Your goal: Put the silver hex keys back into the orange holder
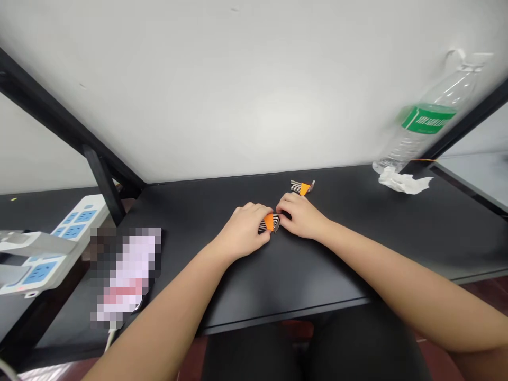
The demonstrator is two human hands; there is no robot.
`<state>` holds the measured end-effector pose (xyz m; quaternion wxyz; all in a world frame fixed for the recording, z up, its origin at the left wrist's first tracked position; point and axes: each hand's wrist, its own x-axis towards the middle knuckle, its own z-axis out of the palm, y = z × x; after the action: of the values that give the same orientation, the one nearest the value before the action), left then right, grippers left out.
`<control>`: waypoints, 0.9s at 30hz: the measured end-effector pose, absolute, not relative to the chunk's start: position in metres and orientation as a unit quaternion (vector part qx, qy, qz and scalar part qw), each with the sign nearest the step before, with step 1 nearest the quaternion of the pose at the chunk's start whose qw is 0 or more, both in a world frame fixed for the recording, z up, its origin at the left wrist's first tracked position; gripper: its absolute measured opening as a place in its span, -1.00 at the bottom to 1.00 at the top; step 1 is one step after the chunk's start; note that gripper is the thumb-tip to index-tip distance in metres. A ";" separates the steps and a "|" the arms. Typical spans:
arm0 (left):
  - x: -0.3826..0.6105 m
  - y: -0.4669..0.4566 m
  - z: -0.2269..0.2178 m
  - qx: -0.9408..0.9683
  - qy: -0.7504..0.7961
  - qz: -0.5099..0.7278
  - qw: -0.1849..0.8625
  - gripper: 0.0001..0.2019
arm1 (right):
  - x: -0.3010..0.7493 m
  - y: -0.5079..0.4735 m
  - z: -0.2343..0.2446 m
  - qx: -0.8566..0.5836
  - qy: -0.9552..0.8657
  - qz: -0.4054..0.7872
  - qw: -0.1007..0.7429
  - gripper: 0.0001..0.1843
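A hex key set in an orange holder lies between the thumb and fingers of my left hand, which grips it from the left just over the black table. The bent ends of its keys point right. My right hand meets those ends with thumb and fingertips pinched around the bent part of a key. How firmly it holds that key is hard to see. Behind my right hand lies a second hex key set, also with an orange holder, untouched on the tabletop.
A plastic bottle with a green label stands at the back right beside a crumpled tissue. To the left are a blurred-out phone-like object with a cable and a white power strip. A white wall closes off the back.
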<state>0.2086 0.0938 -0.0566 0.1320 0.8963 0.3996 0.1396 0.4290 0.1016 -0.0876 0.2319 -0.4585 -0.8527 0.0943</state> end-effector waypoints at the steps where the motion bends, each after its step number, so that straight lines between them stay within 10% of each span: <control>1: 0.209 0.094 -0.056 0.896 0.401 0.138 0.129 -0.65 | 0.430 0.101 -0.087 -0.472 -0.847 0.085 0.227 -0.92; 19: 0.204 0.096 -0.059 0.895 0.408 0.137 0.115 -0.70 | 0.451 0.105 -0.087 -0.598 -0.779 0.055 0.180 -0.83; 27: 0.207 0.094 -0.057 0.897 0.398 0.139 0.133 -0.76 | 0.434 0.090 -0.074 -0.434 -0.872 0.076 0.212 -0.93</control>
<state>0.2066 0.0937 -0.0567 0.1333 0.8969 0.3981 0.1391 0.4341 0.0901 -0.0745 0.2124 -0.4345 -0.8720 0.0763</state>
